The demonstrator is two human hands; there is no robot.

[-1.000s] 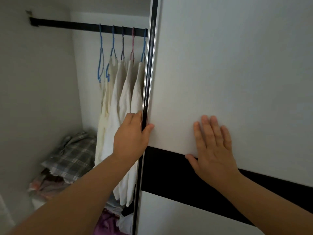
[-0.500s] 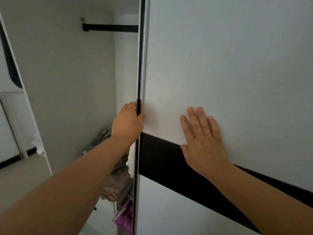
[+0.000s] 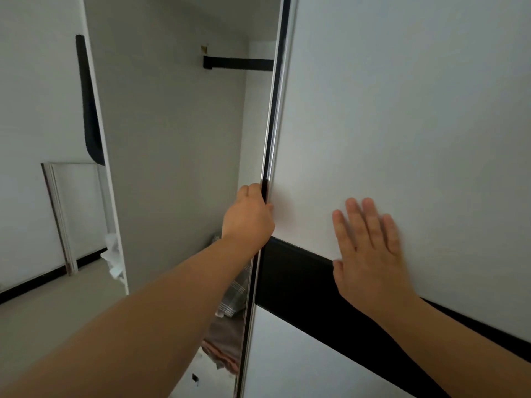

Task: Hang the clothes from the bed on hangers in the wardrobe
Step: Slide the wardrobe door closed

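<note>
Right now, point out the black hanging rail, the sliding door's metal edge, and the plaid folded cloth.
Black hanging rail (image 3: 238,63), head view, middle of its visible bar.
Sliding door's metal edge (image 3: 276,110), head view, upper strip.
Plaid folded cloth (image 3: 234,297), head view, visible checked fold.

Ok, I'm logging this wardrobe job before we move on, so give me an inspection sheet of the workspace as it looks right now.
Surface: sliding door, white with a black band, metal edge strip.
Job's things: rail bare in the visible stretch; no hangers or hung clothes in view.
Clutter: plaid cloth and pinkish cloth piled low inside the wardrobe.
Hands: left hand grips the door edge, fingers curled round it; right hand lies flat on the door face, fingers straight.
Cables: nothing seen.
Surroundings: white panel leaning on the wall at left, pale floor.
</note>
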